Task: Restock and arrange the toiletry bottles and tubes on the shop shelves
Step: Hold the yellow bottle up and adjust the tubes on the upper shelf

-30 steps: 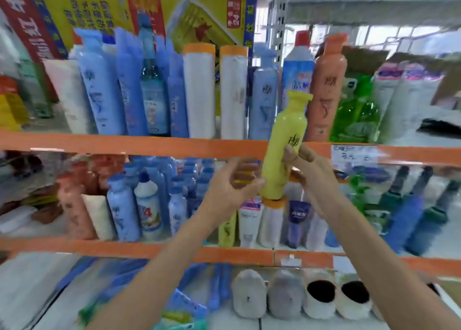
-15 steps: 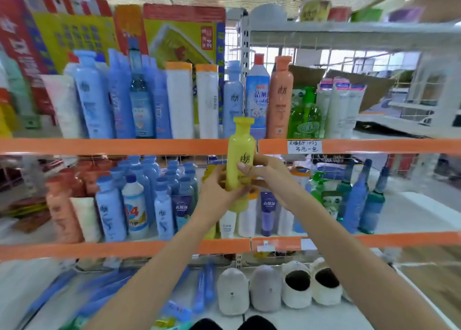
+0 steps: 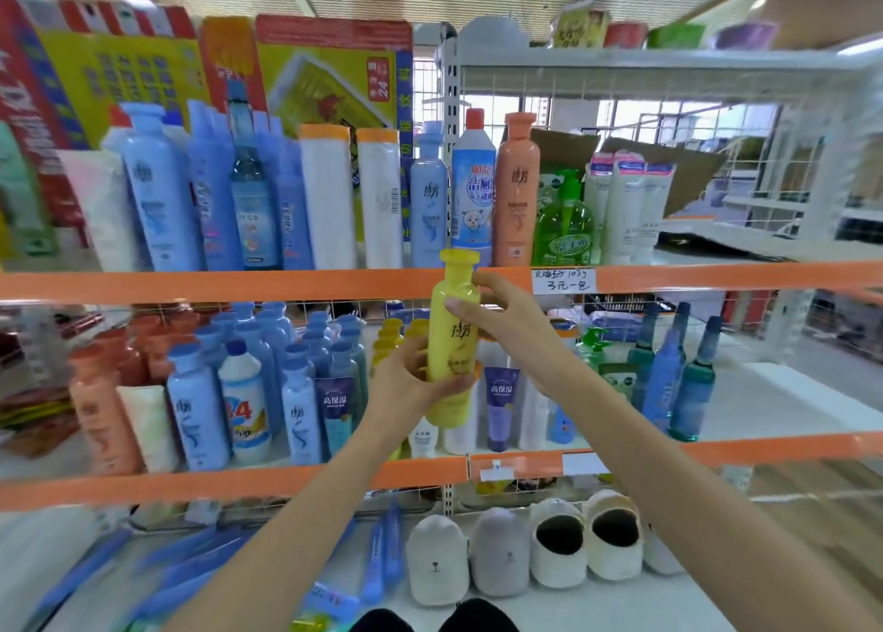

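**Shelving the yellow bottle, both hands on it**

Holding the yellow bottle (image 3: pixel 451 340) upright in front of the middle shelf (image 3: pixel 229 483), its cap overlapping the orange front edge of the upper shelf (image 3: pixel 239 285). Left hand (image 3: pixel 411 385) wraps the lower body, fingers curled round it. Right hand (image 3: pixel 501 318) pinches the shoulder just under the cap, thumb on the front. Hands are close together, both clamped on the same bottle.

Step, as I read it: bottle is picked and oriented label-out, not yet placed. More yellow bottles (image 3: pixel 392 340) stand at the back of the middle shelf, just left of it, so that's the likely slot. Next move calls for pushing it in under the upper shelf's edge, so the cap has to drop to clear it, then setting it down beside its group without knocking the purple tube (image 3: pixel 499 407) or the white tubes (image 3: pixel 425 440) at the front edge.

Versus 0.5 s ago: the bottle sat about the same height against the shelves, grip unchanged. A second ago it was tilted right and higher, now upright. View has shifted up and back.
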